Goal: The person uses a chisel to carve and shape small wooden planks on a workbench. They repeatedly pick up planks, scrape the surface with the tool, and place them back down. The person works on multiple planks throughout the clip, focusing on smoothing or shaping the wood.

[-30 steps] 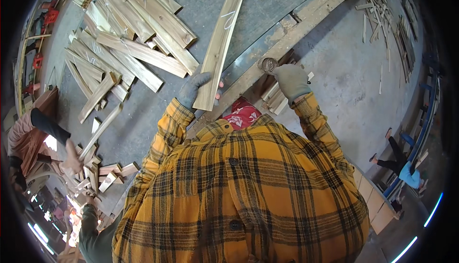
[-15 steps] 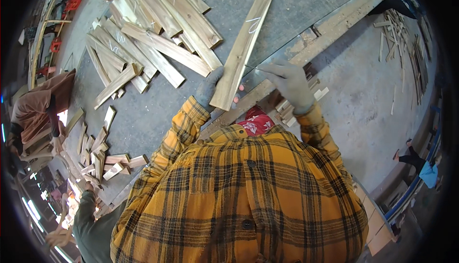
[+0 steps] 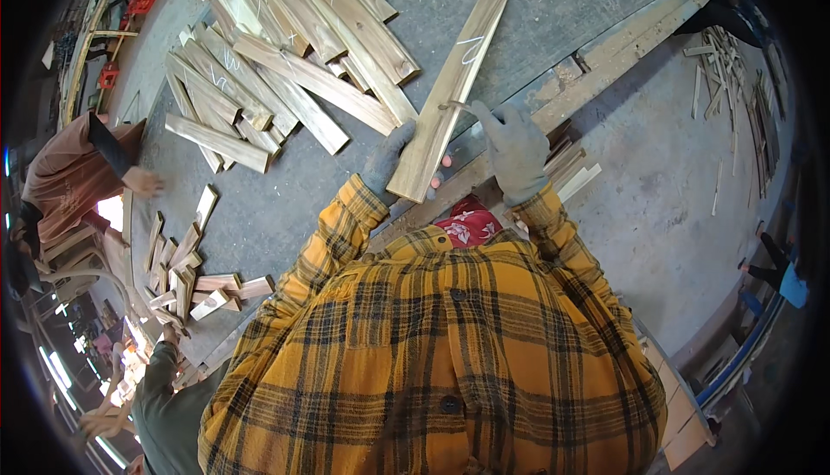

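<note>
A long wooden board [image 3: 450, 82] with a white chalk mark slants away from me above the table. Its near end is in my gloved left hand [image 3: 386, 160], closed round it, with bare fingertips showing past the right edge. My gloved right hand [image 3: 517, 151] is closed on a thin stick-like tool [image 3: 458, 106], whose tip touches or hovers over the board's face near its right edge. What kind of tool this is, I cannot make out. Left of the board lies a pile of similar boards [image 3: 311, 86], several chalk-marked.
Short wood offcuts [image 3: 186, 267] lie heaped on the grey tabletop [image 3: 251, 198] at left. A person in brown [image 3: 86, 164] stands at the left edge, another in dark green [image 3: 164, 406] below. Beyond the table's wooden edge [image 3: 596, 60], thin strips [image 3: 718, 86] lie on the floor.
The tool has slid slightly up along the board, and my right hand has turned and come closer. At left, the brown-clad person's hand has left a short board, now lying on the pile.
</note>
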Demonstrator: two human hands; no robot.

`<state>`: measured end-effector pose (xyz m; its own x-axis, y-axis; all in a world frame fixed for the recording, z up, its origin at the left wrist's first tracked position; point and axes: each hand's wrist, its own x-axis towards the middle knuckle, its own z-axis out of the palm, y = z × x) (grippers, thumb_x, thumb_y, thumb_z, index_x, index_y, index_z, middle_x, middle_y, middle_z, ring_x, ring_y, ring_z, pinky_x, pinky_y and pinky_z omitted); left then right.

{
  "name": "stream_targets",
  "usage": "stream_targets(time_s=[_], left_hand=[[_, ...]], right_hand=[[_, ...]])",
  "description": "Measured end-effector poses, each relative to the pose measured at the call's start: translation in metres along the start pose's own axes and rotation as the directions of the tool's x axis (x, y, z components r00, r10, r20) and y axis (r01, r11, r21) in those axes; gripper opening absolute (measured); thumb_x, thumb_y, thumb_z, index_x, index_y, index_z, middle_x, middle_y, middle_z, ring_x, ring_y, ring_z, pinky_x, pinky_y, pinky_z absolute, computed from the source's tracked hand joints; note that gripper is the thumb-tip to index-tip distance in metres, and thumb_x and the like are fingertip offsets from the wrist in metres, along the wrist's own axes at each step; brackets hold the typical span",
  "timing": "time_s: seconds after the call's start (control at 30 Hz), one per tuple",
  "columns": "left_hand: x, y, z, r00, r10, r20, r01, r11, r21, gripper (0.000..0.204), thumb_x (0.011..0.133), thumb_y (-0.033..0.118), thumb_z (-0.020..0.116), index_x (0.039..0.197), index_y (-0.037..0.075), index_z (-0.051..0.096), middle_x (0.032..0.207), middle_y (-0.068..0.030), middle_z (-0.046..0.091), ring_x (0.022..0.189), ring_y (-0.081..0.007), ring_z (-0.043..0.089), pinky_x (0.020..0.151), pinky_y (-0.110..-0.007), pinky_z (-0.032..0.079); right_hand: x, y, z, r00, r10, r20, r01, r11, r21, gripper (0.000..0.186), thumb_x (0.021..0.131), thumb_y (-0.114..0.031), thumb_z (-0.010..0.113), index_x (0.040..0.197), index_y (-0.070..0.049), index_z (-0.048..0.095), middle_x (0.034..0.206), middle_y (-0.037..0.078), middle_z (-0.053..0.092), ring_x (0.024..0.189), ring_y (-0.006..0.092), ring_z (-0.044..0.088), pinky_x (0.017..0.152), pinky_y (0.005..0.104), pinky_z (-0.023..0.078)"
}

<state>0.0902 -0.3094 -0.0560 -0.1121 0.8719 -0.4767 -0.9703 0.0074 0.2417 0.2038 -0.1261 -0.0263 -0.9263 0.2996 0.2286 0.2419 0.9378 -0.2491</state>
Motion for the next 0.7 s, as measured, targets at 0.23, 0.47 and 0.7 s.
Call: stream_targets(time_s=[0.23, 0.47, 0.7], left_hand=[[0.000, 0.000, 0.001, 1.000, 0.002, 0.014, -0.002, 1.000, -0.009, 0.057, 0.097, 0.046, 0.036, 0.138, 0.006, 0.034, 0.099, -0.0280, 0.060, 0.061, -0.0319, 0.065, 0.050, -0.034, 0.058], [-0.013, 0.004, 0.025, 0.992, 0.033, -0.120, -0.001, 0.967, 0.256, 0.059, 0.092, 0.023, 0.053, 0.141, 0.006, 0.025, 0.095, -0.0253, 0.060, 0.063, -0.0283, 0.065, 0.052, -0.034, 0.059], [0.037, 0.018, 0.084, 0.989, 0.131, 0.063, -0.145, 0.911, 0.385, 0.063, 0.088, 0.017, 0.062, 0.141, 0.002, 0.029, 0.096, -0.0122, 0.060, 0.072, -0.0164, 0.064, 0.055, -0.028, 0.056]], right_hand=[[-0.005, -0.006, -0.007, 0.998, 0.005, 0.068, -0.009, 0.998, 0.060, 0.035, 0.082, -0.012, 0.055, 0.114, -0.022, 0.060, 0.081, 0.003, 0.053, 0.075, 0.0249, 0.058, 0.062, 0.0372, 0.050], [-0.004, -0.016, -0.002, 0.989, 0.141, -0.036, -0.115, 0.907, 0.404, 0.026, 0.087, -0.012, 0.056, 0.112, -0.013, 0.061, 0.085, 0.000, 0.057, 0.069, 0.0182, 0.057, 0.059, 0.0316, 0.048], [0.042, 0.029, -0.009, 0.679, 0.549, 0.486, -0.535, -0.083, 0.841, 0.019, 0.088, -0.015, 0.063, 0.102, -0.002, 0.062, 0.087, 0.001, 0.055, 0.063, 0.0002, 0.044, 0.050, 0.0126, 0.035]])
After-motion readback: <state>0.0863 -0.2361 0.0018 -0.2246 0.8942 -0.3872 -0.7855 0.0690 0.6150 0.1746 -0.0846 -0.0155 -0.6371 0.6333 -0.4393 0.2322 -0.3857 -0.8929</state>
